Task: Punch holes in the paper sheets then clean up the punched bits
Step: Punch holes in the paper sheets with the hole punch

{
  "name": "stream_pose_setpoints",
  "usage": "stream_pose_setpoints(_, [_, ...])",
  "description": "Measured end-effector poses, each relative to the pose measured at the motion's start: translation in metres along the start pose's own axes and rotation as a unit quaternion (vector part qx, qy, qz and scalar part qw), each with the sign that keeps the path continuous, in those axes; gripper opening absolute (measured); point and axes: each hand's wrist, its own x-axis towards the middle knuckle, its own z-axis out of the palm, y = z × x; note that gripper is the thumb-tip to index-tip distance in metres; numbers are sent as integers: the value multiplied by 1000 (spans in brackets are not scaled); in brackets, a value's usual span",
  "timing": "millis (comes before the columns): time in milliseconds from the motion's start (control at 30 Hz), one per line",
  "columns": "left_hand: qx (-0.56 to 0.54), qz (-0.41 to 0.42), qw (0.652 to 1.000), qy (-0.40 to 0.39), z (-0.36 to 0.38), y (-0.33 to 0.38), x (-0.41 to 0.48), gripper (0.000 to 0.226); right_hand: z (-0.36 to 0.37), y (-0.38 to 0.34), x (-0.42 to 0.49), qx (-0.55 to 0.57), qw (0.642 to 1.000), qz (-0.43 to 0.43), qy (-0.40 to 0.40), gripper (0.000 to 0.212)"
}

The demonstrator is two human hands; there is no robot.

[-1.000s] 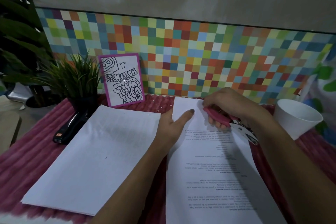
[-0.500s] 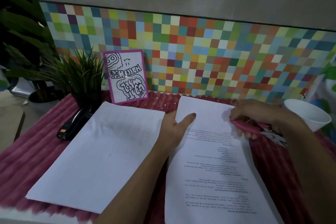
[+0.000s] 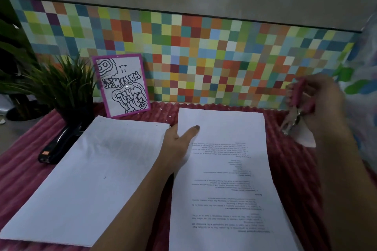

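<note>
**Desk with two paper lots, punch lifted clear**

We note a wall band of coloured squares (image 3: pixel 204 57) behind a ribbed pink mat (image 3: pixel 24 179). On the mat lie two paper lots, side by side. The blank stack (image 3: pixel 98 169) is on the left and the printed sheet (image 3: pixel 224 179) on the right, text upside down to us.

A dark pot (image 3: pixel 75 115) at far left holds a spiky green plant (image 3: pixel 59 87). Just beside it a pink-framed card (image 3: pixel 121 85) leans on the wall. A black stapler (image 3: pixel 55 149) is partly tucked under the blank stack.

The left hand (image 3: pixel 177 140) holds the printed sheet's left edge. Its thumb lies straight on top and its fingers go out of sight beneath.

The right hand (image 3: pixel 322 104) is raised over the mat, right of the sheet. Its fingers are curled round the pink-handled hole punch (image 3: pixel 299 98), metal end pointing down.

A few white bits (image 3: pixel 169 117) dot the mat near the far edge.
</note>
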Motion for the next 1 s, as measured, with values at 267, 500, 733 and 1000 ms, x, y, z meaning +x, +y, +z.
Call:
stream_pose_setpoints(267, [-6, 22, 1000, 11, 6, 1, -2, 22, 105, 3, -39, 226, 959, -70, -159, 19])
stream_pose_setpoints(500, [24, 48, 998, 19, 3, 4, -1, 27, 168, 49, -67, 163, 964, -106, -180, 21])
stream_pose_setpoints(733, [39, 64, 997, 31, -1, 3, 2, 24, 168, 35, -69, 156, 965, -141, -158, 21])
stream_pose_setpoints(1000, [45, 64, 996, 32, -1, 4, 1, 27, 80, 21, -45, -457, 858, -71, -225, 40])
